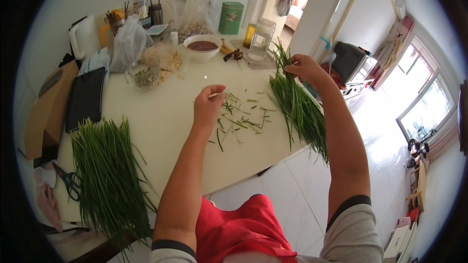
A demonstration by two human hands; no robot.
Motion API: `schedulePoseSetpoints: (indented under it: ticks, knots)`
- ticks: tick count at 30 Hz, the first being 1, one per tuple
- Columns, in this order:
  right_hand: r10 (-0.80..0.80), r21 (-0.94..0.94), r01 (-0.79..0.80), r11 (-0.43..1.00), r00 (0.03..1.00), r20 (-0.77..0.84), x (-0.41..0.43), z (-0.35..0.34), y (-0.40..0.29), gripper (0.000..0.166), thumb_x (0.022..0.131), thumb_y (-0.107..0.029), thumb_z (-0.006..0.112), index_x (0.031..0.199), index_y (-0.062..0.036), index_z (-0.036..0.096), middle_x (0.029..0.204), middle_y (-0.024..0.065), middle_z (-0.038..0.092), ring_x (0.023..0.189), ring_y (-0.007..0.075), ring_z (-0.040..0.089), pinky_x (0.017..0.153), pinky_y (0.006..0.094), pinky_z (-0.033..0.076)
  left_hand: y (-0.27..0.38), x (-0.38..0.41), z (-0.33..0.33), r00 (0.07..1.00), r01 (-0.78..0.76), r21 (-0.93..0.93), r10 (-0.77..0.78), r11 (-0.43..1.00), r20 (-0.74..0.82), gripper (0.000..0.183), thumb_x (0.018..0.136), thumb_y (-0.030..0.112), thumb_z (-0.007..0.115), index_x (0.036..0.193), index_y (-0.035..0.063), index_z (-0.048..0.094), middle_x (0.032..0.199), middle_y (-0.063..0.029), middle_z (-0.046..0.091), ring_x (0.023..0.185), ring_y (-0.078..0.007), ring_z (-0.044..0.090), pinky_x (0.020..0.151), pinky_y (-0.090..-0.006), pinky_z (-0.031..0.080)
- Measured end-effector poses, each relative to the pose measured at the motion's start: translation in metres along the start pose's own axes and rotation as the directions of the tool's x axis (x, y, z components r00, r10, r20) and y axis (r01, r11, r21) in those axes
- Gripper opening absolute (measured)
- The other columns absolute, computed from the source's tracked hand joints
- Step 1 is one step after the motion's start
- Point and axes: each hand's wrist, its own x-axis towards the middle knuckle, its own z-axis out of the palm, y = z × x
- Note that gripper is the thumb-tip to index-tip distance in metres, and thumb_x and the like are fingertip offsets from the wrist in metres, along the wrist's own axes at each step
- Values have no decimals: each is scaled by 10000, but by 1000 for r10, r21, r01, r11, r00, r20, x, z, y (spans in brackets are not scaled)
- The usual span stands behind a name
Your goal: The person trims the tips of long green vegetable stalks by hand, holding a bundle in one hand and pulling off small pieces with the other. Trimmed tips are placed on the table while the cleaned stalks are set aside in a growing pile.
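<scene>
My left hand [209, 106] hovers over the table with its fingers curled together. A pale sliver shows at its fingertips; whether it is a bit of stem or a nail I cannot tell. Just right of it, trimmed green scraps [239, 118] lie scattered on the tabletop. With thumb and fingers, my right hand [305, 68] grips a few green blades at the upper end of a loose bunch of garlic chives [299, 107]. That bunch lies along the table's right edge, its tips hanging over. A thicker, more even pile of garlic chives [108, 168] rests at the left, overhanging the near edge.
Scissors [68, 182] lie beside the left pile, near a black tablet [86, 95] and a cardboard box [51, 107]. Behind are a glass cup [146, 78], a bowl of dark sauce [203, 48], a glass jar [261, 40], a green tin [231, 18] and plastic bags [129, 45].
</scene>
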Motion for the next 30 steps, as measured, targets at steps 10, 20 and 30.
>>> schedulePoseSetpoints:
  ticks: [10,20,30]
  knots:
    - [-187,700,-120,704,919,346,-6,51,-48,204,861,-151,590,1019,-31,541,952,54,629,819,103,600,717,237,491,11,-13,19,972,166,-495,-57,853,227,616,864,389,573,1329,69,326,1187,-50,469,1083,-163,474,905,-286,384]
    - [-153,748,-33,662,972,179,10,146,-34,279,907,-284,535,993,-22,583,861,20,574,625,70,476,560,193,388,24,-8,-13,897,429,-360,-346,828,274,305,867,170,591,1107,5,499,846,-21,544,564,-41,468,428,-162,383]
    - [-225,841,209,500,968,-107,16,151,-5,196,841,-202,629,876,-11,608,642,-42,503,541,32,399,486,180,318,33,-15,-3,853,390,66,-388,918,348,307,910,246,517,1102,6,510,690,33,444,449,-25,349,391,-171,238]
